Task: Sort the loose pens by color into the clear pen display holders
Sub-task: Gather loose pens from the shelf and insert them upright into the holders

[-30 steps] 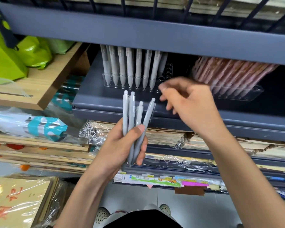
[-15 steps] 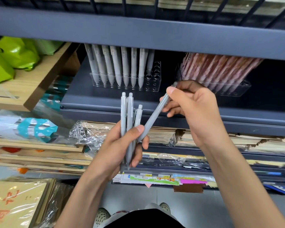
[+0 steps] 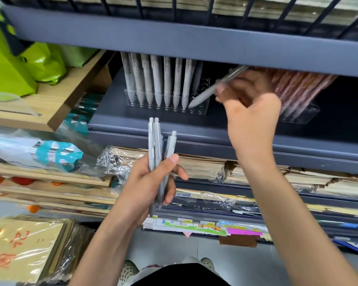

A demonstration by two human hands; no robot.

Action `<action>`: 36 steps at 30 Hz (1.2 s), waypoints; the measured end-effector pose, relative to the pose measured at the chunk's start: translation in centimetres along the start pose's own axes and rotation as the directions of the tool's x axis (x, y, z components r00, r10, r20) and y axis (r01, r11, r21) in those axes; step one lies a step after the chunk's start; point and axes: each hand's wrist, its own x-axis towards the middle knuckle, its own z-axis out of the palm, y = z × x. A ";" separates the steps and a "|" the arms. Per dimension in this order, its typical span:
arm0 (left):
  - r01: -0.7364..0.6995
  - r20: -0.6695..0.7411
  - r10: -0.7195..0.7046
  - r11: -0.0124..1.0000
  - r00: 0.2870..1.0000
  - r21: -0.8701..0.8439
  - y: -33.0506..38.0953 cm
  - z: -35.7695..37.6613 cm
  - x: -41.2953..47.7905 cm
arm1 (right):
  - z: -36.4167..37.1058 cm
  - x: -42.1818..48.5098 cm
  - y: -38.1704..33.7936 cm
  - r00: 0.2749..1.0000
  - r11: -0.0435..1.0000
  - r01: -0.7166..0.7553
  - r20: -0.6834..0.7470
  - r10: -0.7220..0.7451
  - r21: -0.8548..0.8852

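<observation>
Pen: a grey pen slants in the right hand, tip down and left, clicker end up and right; the tip is at the empty holes at the right end of the holder, and I cannot tell whether it is in one
Right hand: fingers curled and pinched on the pen's upper half, somewhat blurred
Holder: clear, on the far part of the dark shelf; a row of grey pens stands in it tip down, filling it from the left
Left hand: nearer and lower, thumb and fingers clamped round a bundle of three grey pens, upright, clickers up
Pink pens: lean in a second holder on the same shelf, right of the right hand
Around: green bags far left; wrapped paper stacks below the shelf
</observation>
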 end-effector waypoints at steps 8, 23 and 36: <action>0.034 0.053 -0.037 0.998 0.998 0.061 1.2 -0.3 -1.1 | 1.9 1.6 2.0 0.973 0.944 0.211 -0.034 -0.227 -0.255; 0.096 0.001 -0.096 0.995 0.995 -0.022 1.4 -0.2 -0.8 | 3.3 4.9 0.6 0.987 0.729 0.150 0.139 -0.076 -0.668; 0.095 0.043 -0.092 0.994 0.995 -0.050 0.4 0.4 0.2 | -2.3 -3.1 0.4 0.716 0.961 -0.227 0.642 0.275 -0.158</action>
